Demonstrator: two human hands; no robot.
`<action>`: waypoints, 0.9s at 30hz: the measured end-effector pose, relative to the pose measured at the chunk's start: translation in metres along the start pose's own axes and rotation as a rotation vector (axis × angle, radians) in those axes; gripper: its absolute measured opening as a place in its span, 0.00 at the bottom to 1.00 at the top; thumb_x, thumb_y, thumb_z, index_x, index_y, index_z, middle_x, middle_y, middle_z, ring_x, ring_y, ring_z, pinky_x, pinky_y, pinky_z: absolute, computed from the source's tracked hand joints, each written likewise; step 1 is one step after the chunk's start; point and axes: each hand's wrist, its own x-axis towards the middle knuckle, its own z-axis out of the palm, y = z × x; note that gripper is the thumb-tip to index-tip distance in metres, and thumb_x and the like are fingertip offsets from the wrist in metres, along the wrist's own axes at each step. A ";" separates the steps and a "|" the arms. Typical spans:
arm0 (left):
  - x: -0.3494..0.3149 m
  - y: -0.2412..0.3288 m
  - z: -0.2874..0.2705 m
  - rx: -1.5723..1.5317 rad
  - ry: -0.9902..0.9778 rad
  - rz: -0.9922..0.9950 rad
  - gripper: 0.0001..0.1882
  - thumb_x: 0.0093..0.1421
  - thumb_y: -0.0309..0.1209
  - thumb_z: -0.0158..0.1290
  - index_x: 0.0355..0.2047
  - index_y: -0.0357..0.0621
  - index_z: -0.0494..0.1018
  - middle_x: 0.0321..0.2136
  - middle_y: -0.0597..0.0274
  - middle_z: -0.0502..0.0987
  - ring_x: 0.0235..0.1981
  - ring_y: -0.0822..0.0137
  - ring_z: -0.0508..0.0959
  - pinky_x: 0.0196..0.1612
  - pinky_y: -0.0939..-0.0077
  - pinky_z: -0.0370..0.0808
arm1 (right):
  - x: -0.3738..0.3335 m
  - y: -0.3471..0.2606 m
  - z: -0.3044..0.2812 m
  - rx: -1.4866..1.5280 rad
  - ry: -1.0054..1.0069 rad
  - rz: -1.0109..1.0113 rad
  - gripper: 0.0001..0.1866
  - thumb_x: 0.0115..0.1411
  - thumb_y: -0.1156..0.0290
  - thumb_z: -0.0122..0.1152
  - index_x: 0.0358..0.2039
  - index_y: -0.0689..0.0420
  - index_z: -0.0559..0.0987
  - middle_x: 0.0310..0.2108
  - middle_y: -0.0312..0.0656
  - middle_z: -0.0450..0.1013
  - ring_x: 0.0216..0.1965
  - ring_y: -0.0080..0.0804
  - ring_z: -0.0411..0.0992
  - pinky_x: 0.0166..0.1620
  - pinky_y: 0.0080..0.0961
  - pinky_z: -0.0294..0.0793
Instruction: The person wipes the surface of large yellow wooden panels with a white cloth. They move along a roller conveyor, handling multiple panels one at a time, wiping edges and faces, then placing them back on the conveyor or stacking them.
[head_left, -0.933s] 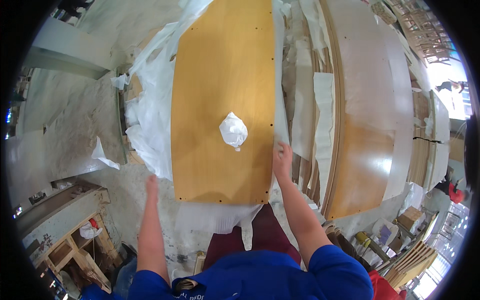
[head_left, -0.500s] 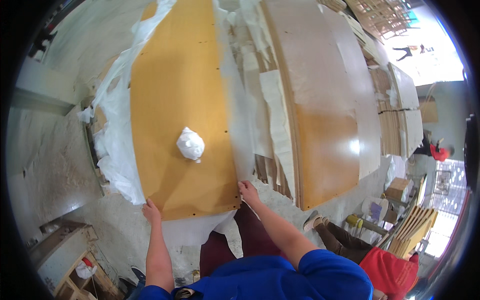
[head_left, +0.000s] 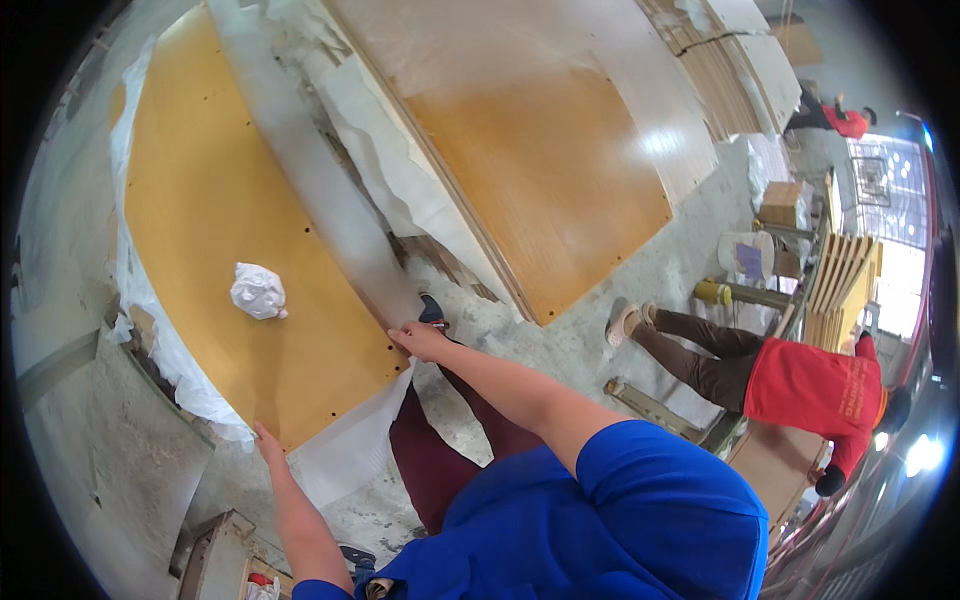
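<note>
A long yellow-brown wooden panel (head_left: pixel 215 170) with small dark holes along its edges lies before me, its near end toward my body. My right hand (head_left: pixel 418 341) grips its right edge by the near corner, thumb on top and fingers mostly hidden beneath. At the near left corner, my left hand (head_left: pixel 268 444) holds the other edge, its fingers partly hidden. On the panel rests a crumpled white bundle (head_left: pixel 258 291), touched by neither hand. White wrapping sheet (head_left: pixel 345 462) hangs out below the near end, and more white film (head_left: pixel 190 385) runs along the left side.
Right of the panel stands a stack of boards with a glossy brown top panel (head_left: pixel 560 190); torn white wrapping (head_left: pixel 375 165) covers its side. A person in a red shirt (head_left: pixel 810 390) bends over a bench farther right. A wooden crate (head_left: pixel 225 550) sits at the lower left.
My view has swung to the right, so the panel now appears farther left and slanted. Both hands stay on its edges. More of the person in red shows.
</note>
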 end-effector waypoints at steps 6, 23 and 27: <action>-0.003 -0.019 0.019 0.047 0.111 0.009 0.45 0.56 0.65 0.34 0.48 0.28 0.64 0.44 0.42 0.72 0.45 0.49 0.72 0.43 0.60 0.71 | -0.007 0.012 0.011 0.021 0.130 -0.102 0.26 0.59 0.49 0.48 0.30 0.65 0.75 0.28 0.50 0.74 0.33 0.41 0.73 0.39 0.32 0.69; -0.030 -0.059 0.015 0.294 0.104 0.094 0.31 0.56 0.50 0.46 0.46 0.32 0.63 0.42 0.38 0.70 0.46 0.44 0.70 0.44 0.53 0.69 | 0.008 -0.003 0.010 0.067 0.001 0.106 0.32 0.57 0.43 0.48 0.41 0.64 0.74 0.32 0.44 0.73 0.30 0.30 0.71 0.32 0.24 0.72; -0.029 -0.084 0.016 0.079 0.212 0.062 0.29 0.55 0.49 0.48 0.46 0.35 0.63 0.45 0.45 0.67 0.49 0.51 0.65 0.41 0.53 0.70 | 0.007 -0.004 0.021 -0.144 0.084 -0.058 0.35 0.57 0.41 0.47 0.37 0.68 0.73 0.27 0.43 0.72 0.24 0.30 0.71 0.25 0.25 0.71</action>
